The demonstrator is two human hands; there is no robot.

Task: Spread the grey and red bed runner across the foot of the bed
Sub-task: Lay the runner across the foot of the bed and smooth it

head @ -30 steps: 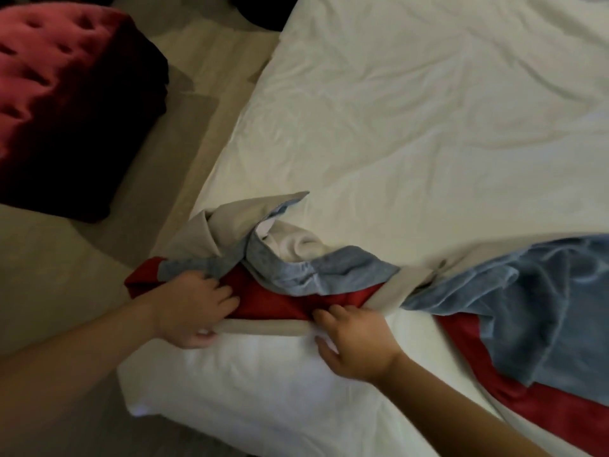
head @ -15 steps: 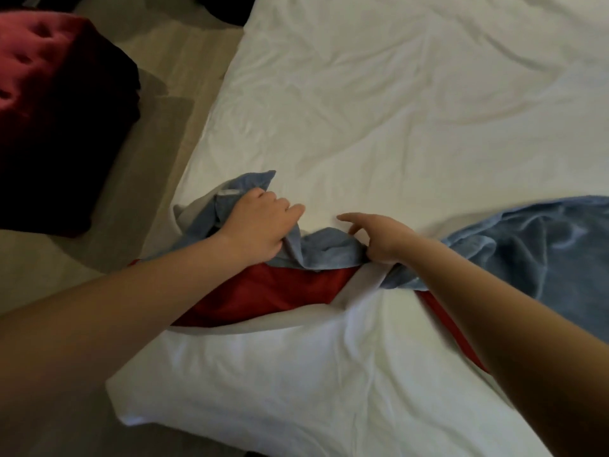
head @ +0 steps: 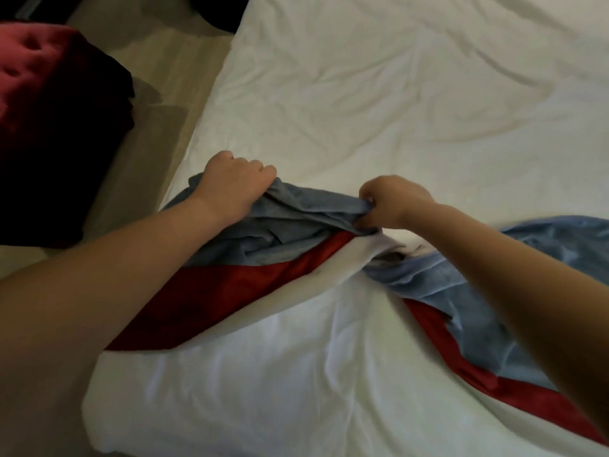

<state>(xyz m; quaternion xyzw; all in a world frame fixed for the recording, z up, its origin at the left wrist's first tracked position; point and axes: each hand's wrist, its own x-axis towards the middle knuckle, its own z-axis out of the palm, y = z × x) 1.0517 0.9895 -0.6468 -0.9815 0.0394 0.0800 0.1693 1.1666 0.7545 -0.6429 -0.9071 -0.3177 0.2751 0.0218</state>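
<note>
The bed runner [head: 286, 232], grey-blue with a red band and a pale edge, lies bunched and twisted across the near corner of the white bed [head: 379, 103]. My left hand [head: 234, 186] is fisted on its grey far edge near the bed's left side. My right hand [head: 392, 202] pinches the same grey edge a little to the right. Between the two hands the grey cloth is pulled into folds. The runner's right part trails off flatter toward the lower right, partly hidden by my right forearm.
A dark red tufted ottoman [head: 49, 120] stands on the beige floor [head: 158, 103] left of the bed. The white duvet is wrinkled, and its near corner [head: 108, 423] hangs at the lower left.
Both hands left the red near edge and took hold of the grey far edge. They have drawn it away from me up the bed, uncovering more of the red band.
</note>
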